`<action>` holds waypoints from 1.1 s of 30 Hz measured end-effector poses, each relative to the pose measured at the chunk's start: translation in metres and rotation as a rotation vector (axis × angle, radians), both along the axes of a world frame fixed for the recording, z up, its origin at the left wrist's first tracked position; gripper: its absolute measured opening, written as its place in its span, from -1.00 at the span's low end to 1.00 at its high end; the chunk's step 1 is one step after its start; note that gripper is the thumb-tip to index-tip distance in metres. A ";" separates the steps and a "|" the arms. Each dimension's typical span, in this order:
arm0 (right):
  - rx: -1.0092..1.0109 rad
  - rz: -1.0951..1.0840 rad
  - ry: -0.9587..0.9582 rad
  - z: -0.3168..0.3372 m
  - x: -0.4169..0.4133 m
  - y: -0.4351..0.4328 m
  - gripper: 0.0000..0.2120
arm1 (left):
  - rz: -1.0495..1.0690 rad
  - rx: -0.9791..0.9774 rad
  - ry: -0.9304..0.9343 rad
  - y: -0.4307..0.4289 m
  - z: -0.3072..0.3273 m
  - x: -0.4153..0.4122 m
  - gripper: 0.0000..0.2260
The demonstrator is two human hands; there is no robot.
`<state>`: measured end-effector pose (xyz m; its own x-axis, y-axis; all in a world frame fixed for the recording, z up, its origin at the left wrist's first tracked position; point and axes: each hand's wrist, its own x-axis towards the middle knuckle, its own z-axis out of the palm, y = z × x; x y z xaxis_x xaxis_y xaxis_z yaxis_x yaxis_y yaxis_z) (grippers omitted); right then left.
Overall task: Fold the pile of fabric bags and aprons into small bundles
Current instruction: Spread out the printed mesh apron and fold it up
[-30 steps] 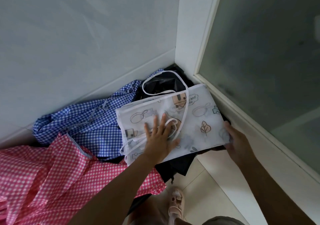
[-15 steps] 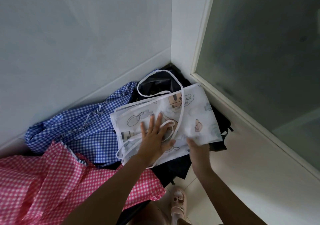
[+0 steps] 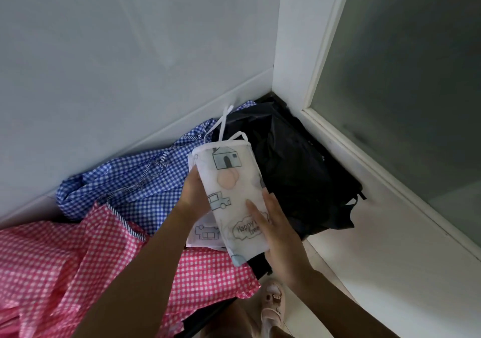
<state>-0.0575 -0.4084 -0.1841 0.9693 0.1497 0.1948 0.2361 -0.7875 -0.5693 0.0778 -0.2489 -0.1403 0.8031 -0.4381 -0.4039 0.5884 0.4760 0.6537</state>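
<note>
Nearest the camera, a pink sandal (image 3: 272, 309) stands on the pale floor beside the pink checked cloth (image 3: 65, 259); just above, the right hand (image 3: 279, 236) clasps the white printed bundle (image 3: 229, 181) at its right edge, fingers (image 3: 253, 207) laid over the front; the left hand (image 3: 194, 194) meets its left edge, fingers hidden behind, so I cannot tell their curl; the bundle is lifted over the pile, white ties (image 3: 221, 124) trailing; beyond lie blue checked cloth (image 3: 130, 181) and black fabric (image 3: 299, 176) in the wall corner.
</note>
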 end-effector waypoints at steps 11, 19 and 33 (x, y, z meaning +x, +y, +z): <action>-0.129 0.029 -0.147 0.008 0.005 0.047 -0.26 | -0.035 1.119 -0.314 0.040 0.010 0.029 -0.83; -0.323 0.212 -0.018 -0.033 0.008 0.033 -0.45 | -0.087 1.292 -0.229 0.056 -0.018 0.046 -0.73; -0.214 0.527 0.327 -0.015 0.027 -0.005 -0.21 | 0.127 1.495 -0.259 0.059 -0.010 -0.027 -0.55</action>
<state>-0.0307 -0.4132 -0.1986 0.7598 0.6234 -0.1848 0.4625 -0.7179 -0.5203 0.0507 -0.1895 -0.1499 0.9188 0.3079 -0.2469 0.3931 -0.6585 0.6417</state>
